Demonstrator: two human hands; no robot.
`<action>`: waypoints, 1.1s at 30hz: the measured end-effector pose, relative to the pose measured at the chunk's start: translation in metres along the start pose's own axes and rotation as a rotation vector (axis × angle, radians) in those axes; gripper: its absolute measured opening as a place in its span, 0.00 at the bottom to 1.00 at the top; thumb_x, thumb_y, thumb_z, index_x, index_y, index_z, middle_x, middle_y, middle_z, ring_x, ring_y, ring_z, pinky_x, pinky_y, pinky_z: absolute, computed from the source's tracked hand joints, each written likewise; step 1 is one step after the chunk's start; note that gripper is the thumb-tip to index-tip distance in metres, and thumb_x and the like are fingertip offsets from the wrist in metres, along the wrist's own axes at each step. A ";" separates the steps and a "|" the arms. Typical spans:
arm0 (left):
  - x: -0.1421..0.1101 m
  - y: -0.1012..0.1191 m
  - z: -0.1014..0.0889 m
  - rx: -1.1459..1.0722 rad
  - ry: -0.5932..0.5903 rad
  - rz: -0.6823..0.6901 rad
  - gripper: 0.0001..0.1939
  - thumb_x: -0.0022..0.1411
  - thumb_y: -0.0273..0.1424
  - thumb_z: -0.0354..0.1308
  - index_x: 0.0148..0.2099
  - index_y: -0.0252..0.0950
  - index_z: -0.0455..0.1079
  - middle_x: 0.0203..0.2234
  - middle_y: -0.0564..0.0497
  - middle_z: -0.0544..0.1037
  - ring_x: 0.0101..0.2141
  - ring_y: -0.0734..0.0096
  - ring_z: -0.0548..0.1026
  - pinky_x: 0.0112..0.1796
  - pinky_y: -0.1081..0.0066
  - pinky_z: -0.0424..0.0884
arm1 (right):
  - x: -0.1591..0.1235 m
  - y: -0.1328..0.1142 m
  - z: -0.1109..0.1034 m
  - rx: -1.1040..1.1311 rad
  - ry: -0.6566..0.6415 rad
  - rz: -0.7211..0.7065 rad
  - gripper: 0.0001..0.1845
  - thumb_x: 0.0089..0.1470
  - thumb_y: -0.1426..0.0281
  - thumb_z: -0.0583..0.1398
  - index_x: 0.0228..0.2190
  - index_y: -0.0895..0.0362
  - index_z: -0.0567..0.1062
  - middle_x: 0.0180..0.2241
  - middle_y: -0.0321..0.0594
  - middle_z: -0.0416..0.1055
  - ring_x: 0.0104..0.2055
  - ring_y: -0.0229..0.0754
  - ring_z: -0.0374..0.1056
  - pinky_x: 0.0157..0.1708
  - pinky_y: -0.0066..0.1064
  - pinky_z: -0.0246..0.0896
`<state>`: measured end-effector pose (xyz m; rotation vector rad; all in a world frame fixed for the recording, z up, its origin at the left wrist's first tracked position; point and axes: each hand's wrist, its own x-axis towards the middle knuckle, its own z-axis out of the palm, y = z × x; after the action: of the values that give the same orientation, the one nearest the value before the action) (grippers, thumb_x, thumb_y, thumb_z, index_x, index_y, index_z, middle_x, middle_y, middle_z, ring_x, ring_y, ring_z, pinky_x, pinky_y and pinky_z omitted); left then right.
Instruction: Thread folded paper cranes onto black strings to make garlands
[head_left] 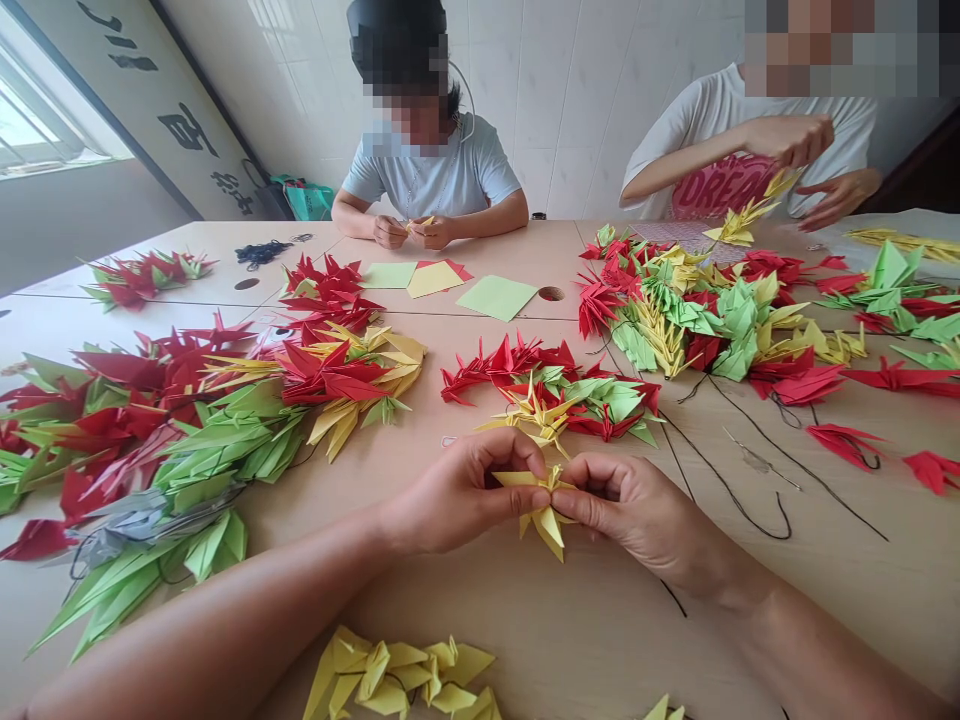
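Between both hands, just above the table, is a yellow folded-paper crane (551, 522) with pointed tips, perhaps more than one nested together. My left hand (476, 490) pinches its left side between thumb and fingers. Opposite, my right hand (626, 510) pinches the right side, and the two thumbs nearly meet at the middle. Right behind the hands lies a curved string of red, green and yellow paper cranes (559, 385). Nearer to me, several yellow paper cranes (405, 680) rest on a dark cord at the bottom edge.
Heaps of strung paper cranes lie left (172, 400) and right (690, 300). Square paper sheets (496, 297) sit mid-table. Black cords (731, 490) and a thin needle-like tool (761, 460) lie at right. Two people sit opposite; one person (435, 165) folds yellow paper, another (750, 150) handles a yellow strand.
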<state>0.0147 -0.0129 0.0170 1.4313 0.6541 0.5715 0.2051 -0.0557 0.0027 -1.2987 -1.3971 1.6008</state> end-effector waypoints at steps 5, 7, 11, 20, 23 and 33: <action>0.000 0.000 0.001 -0.038 -0.051 -0.005 0.12 0.53 0.31 0.64 0.35 0.34 0.63 0.29 0.53 0.71 0.31 0.76 0.68 0.32 0.75 0.64 | 0.001 0.002 0.000 0.040 -0.005 -0.004 0.16 0.50 0.58 0.63 0.26 0.58 0.72 0.21 0.30 0.60 0.22 0.31 0.54 0.21 0.23 0.48; 0.000 -0.001 0.001 -0.065 -0.060 -0.012 0.11 0.53 0.29 0.63 0.35 0.35 0.62 0.27 0.55 0.69 0.27 0.79 0.66 0.29 0.77 0.62 | 0.001 0.001 0.001 0.041 -0.009 -0.005 0.16 0.49 0.58 0.63 0.25 0.59 0.72 0.20 0.29 0.60 0.22 0.30 0.53 0.20 0.23 0.48; 0.000 -0.002 0.000 -0.101 -0.076 -0.018 0.10 0.55 0.25 0.60 0.36 0.35 0.59 0.25 0.57 0.67 0.24 0.82 0.63 0.26 0.79 0.59 | 0.001 -0.002 0.003 0.062 -0.011 -0.011 0.15 0.48 0.59 0.64 0.24 0.59 0.72 0.18 0.29 0.60 0.20 0.30 0.53 0.19 0.23 0.47; 0.001 -0.001 -0.005 0.027 0.134 0.101 0.12 0.61 0.39 0.55 0.38 0.34 0.63 0.26 0.54 0.66 0.26 0.79 0.63 0.27 0.77 0.60 | 0.002 0.001 -0.003 0.182 0.071 -0.094 0.14 0.53 0.59 0.62 0.26 0.58 0.72 0.22 0.31 0.61 0.22 0.30 0.54 0.20 0.23 0.49; 0.003 -0.002 -0.007 0.103 0.270 0.139 0.14 0.63 0.41 0.51 0.37 0.34 0.64 0.27 0.54 0.66 0.26 0.79 0.62 0.27 0.77 0.60 | 0.000 0.000 -0.003 0.168 0.086 -0.163 0.12 0.55 0.61 0.61 0.26 0.56 0.72 0.21 0.30 0.60 0.22 0.31 0.54 0.21 0.24 0.50; 0.009 -0.008 -0.009 0.158 0.441 0.003 0.15 0.62 0.43 0.50 0.44 0.37 0.63 0.36 0.50 0.71 0.33 0.72 0.71 0.33 0.73 0.69 | -0.003 0.000 -0.001 -0.353 0.345 -0.349 0.14 0.59 0.60 0.55 0.29 0.55 0.73 0.26 0.36 0.68 0.28 0.38 0.63 0.28 0.28 0.59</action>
<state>0.0144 -0.0005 0.0080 1.4630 1.0645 0.8658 0.2073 -0.0579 0.0039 -1.3556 -1.6180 0.8798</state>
